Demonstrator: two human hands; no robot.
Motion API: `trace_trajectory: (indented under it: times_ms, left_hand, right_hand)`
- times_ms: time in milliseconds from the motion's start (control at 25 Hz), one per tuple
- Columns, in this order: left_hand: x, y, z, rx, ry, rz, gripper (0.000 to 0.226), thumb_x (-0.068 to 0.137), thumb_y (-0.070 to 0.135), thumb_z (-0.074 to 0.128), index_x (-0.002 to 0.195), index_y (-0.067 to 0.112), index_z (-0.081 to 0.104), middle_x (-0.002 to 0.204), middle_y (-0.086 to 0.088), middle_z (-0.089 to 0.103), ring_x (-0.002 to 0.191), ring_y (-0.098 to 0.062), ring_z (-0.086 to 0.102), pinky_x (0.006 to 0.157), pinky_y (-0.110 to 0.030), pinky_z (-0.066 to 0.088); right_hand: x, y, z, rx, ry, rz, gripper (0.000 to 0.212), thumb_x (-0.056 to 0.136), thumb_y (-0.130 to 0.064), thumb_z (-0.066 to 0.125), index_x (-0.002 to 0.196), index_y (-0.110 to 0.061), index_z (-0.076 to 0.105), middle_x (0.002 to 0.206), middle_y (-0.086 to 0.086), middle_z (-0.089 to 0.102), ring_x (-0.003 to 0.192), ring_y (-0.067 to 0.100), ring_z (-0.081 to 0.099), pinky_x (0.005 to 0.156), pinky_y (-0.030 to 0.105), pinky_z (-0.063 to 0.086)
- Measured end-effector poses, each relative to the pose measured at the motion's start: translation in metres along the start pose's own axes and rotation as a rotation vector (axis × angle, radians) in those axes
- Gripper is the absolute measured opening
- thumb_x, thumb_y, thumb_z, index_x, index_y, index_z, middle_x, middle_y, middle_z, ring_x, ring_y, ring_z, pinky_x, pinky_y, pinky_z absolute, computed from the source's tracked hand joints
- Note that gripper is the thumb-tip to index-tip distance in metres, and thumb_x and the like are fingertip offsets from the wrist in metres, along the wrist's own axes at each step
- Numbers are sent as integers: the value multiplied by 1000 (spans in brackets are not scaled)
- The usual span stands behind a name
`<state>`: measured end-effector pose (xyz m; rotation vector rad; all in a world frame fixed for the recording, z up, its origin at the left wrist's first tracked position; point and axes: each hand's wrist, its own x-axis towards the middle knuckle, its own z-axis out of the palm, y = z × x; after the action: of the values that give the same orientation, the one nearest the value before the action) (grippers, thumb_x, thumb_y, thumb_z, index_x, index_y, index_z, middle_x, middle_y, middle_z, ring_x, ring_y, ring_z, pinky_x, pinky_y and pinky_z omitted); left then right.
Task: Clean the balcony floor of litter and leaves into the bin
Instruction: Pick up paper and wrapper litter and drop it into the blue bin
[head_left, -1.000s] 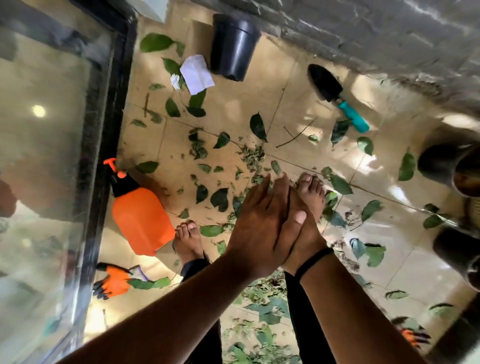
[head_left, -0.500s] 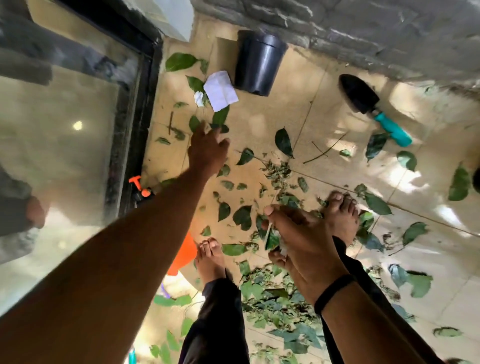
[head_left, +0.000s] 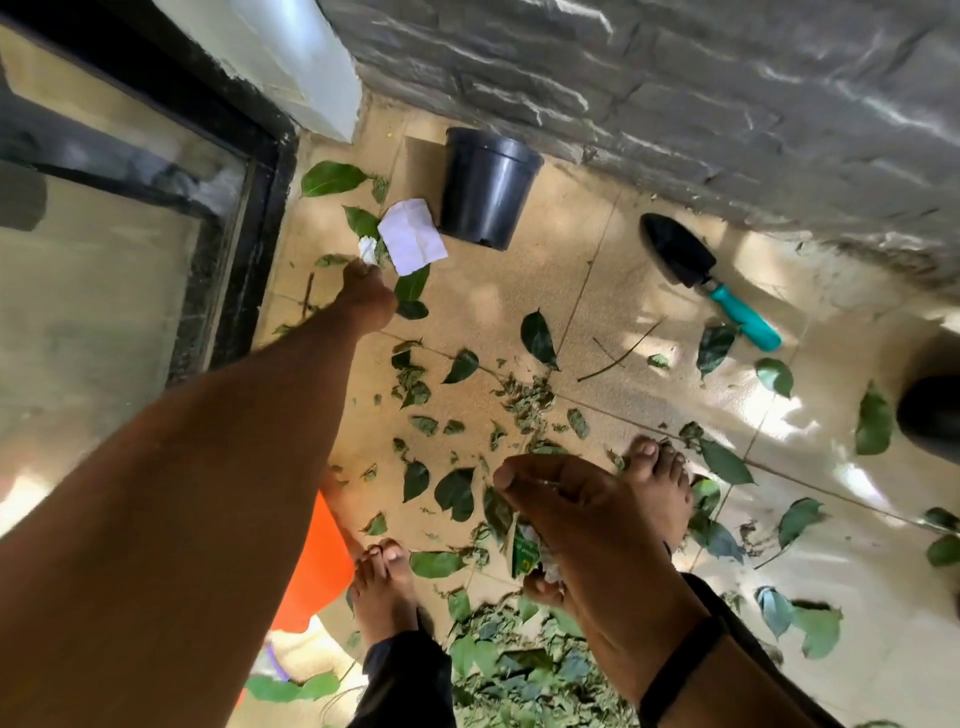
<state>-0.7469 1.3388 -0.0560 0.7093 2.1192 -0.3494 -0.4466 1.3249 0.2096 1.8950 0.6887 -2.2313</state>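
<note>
Green leaves (head_left: 454, 492) and crumbled leaf bits lie scattered over the beige floor tiles (head_left: 597, 291). My left hand (head_left: 366, 297) stretches far forward, its fingertips at a small crumpled white scrap (head_left: 368, 249) beside a flat white paper (head_left: 413, 241); blur hides whether it grips the scrap. Close to me, my right hand (head_left: 576, 530) holds a green-and-white wrapper (head_left: 523, 552) with crumpled white litter in its curled fingers. A black plastic pot (head_left: 485, 189) lies by the stone wall, just past the paper.
A black trowel with a teal handle (head_left: 701, 270) lies near the grey stone wall (head_left: 675, 104). An orange sprayer (head_left: 317, 561) sits by my bare feet. A leaf heap (head_left: 519, 670) is at the bottom, a dark pot (head_left: 930, 415) at right, a glass door (head_left: 104, 260) at left.
My hands came apart. The left arm reached forward from over my feet to the white scrap by the paper. The right hand stayed low, holding the wrapper.
</note>
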Motion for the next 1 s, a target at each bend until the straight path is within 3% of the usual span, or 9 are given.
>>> trace_trajectory:
  times_ms: [120,240,360,480,560,680,760,840,1000]
  left_hand:
    - [3,-6,1,81,-18,17,51,101,13,46,149,-1,35,158,-25,21,144,-38,29,119,-38,27]
    - [-6,1,-4,74,-2,-21,56,103,19,44,152,-2,25,156,-22,22,135,-33,37,109,-37,34]
    - [-19,-1,-2,121,24,-59,57,106,25,41,151,-2,20,151,-20,28,118,-27,39,98,-32,33]
    - [-41,-11,2,253,169,31,46,104,22,44,142,-3,39,143,-20,41,131,-38,45,108,-46,40]
    - [-39,-18,-7,308,259,103,39,101,19,47,136,4,51,151,-18,36,136,-39,40,109,-50,40]
    - [-7,-17,-16,301,58,199,38,99,16,46,135,26,49,166,-12,11,151,-36,15,118,-50,26]
    - [0,-7,-16,310,-19,181,40,100,13,43,138,6,49,163,-19,20,150,-37,20,118,-47,28]
    - [-9,4,-13,250,62,149,42,100,9,42,141,-1,45,165,-15,17,147,-37,28,115,-47,34]
    - [-39,-1,-16,119,398,75,33,97,9,54,129,-3,54,130,-23,59,121,-39,58,98,-45,48]
  right_hand:
    - [-2,-4,-1,-27,-14,-14,7,85,-34,75,84,-27,75,93,7,74,73,19,58,55,29,50]
    - [-3,-3,5,-96,2,-43,7,85,-33,74,82,-27,76,78,0,73,60,12,54,52,26,51]
    - [-4,2,12,-92,3,-48,7,85,-31,75,80,-27,76,81,4,73,63,17,51,51,28,48]
    - [-7,8,18,-59,26,-20,7,84,-31,76,81,-25,76,76,4,70,57,13,50,50,26,45]
    - [-6,12,22,-74,20,-9,8,85,-31,76,83,-23,77,64,-3,63,49,8,45,47,23,43]
    - [-3,14,23,-92,-9,-33,6,86,-28,75,82,-24,77,57,-9,57,43,6,38,45,22,42]
    - [-2,13,23,-121,-38,-43,5,84,-31,76,81,-27,77,64,-5,64,47,6,47,46,23,45]
    - [-1,13,25,-136,-26,-35,6,83,-33,77,82,-27,76,74,-3,70,54,7,53,48,26,50]
    - [3,12,26,-124,19,-26,6,84,-30,77,81,-25,77,76,-1,71,59,17,53,50,27,49]
